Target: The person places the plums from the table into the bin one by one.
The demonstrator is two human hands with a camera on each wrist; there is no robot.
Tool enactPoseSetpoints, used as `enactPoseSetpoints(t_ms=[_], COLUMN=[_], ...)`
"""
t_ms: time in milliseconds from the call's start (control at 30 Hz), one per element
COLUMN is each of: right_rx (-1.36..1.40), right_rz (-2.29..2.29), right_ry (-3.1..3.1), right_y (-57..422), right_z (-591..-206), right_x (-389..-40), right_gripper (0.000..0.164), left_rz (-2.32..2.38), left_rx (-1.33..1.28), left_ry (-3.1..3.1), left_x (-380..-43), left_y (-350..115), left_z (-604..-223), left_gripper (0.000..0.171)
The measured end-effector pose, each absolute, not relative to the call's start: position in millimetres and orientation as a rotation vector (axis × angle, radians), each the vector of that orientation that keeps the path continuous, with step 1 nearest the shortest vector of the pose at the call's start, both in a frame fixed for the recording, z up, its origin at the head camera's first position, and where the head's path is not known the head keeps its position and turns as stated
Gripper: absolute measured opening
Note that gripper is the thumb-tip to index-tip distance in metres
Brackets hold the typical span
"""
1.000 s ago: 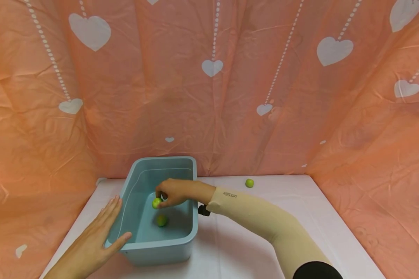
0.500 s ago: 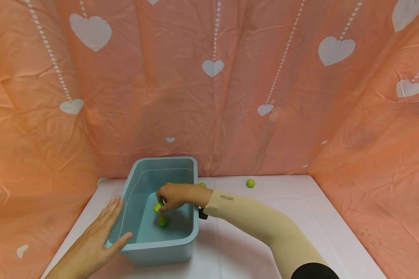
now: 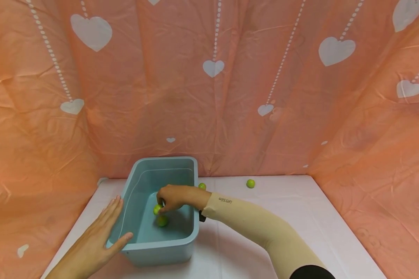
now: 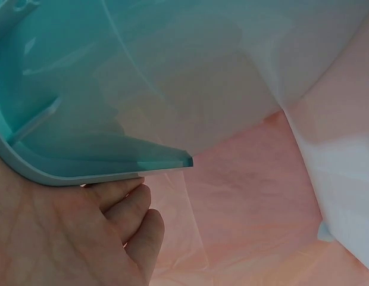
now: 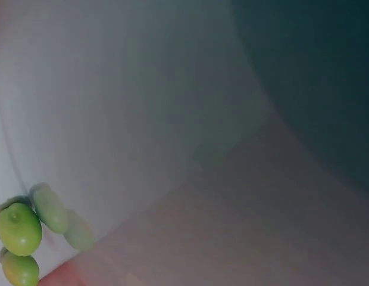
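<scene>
Lime (image 3: 157, 209) pinched in right hand (image 3: 172, 197) inside tub (image 3: 160, 255), nearer the bench's (image 3: 290, 199) far edge than second lime (image 3: 162, 222); left hand (image 3: 97, 241), straight-fingered, touches rim (image 3: 160, 244)

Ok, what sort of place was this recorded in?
Probably a makeshift filming booth: orange heart-printed curtains wall three sides of a white-topped table bearing a blue tub and small green fruits.

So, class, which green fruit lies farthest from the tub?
The rightmost fruit, on the table; another fruit sits beside the tub, two fruits are inside.
</scene>
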State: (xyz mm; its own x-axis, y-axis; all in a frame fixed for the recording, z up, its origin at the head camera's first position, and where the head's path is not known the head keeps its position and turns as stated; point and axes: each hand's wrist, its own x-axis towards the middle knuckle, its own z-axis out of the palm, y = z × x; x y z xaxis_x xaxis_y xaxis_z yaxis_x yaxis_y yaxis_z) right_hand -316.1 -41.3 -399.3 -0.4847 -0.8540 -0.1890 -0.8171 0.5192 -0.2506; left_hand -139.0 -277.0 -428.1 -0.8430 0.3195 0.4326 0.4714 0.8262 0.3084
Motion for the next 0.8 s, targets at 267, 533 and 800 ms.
enactPoseSetpoints(t_ms=[267, 533, 800], right_rx=[-1.320, -1.316, -1.460], right_rz=[-0.201, -0.159, -0.297], right_ry=[2.526, 2.544, 2.581], right_y=[-40.0, -39.5, -39.5], right_z=[-400.1, -399.1, -395.9], right_x=[-315.6, -314.4, -315.8], right_gripper=[0.028, 0.033, 0.029], left_rz=[-0.571, -0.582, -0.594], left_rx=[-0.594, -0.587, -0.575], left_ry=[-2.638, -2.646, -2.662], left_x=[-139.0, -137.5, -137.2], left_y=[-276.3, -276.3, -276.1], left_z=[-428.2, -427.4, -426.9], left_gripper=[0.096, 0.096, 0.095])
